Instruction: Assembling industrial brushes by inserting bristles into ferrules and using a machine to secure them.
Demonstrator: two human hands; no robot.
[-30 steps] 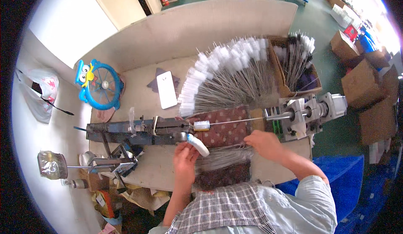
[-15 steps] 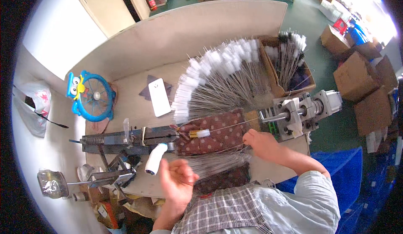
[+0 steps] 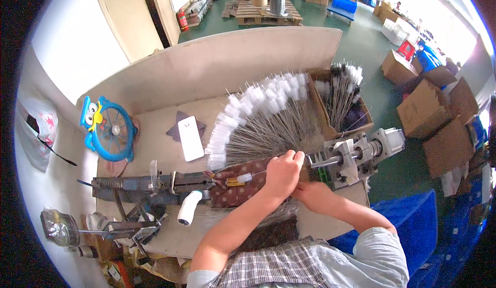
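"Blue fan (image 3: 115, 130) at far left; what follows?"
"White handle (image 3: 190, 208), then the white-bristled brush (image 3: 245, 178) on brown dotted cloth (image 3: 225, 198)."
"And the hands?"
"Left hand (image 3: 284, 175) curls over the brush's wire, right hand (image 3: 314, 195) bends close beside it, short of the metal spindle (image 3: 326, 163). Whether either grips anything, I can't tell."

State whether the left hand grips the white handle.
No, the white handle is untouched, and the left hand is away from it, beside the right hand.

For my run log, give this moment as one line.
left hand: over dotted cloth | right hand: close beside it | white handle: untouched
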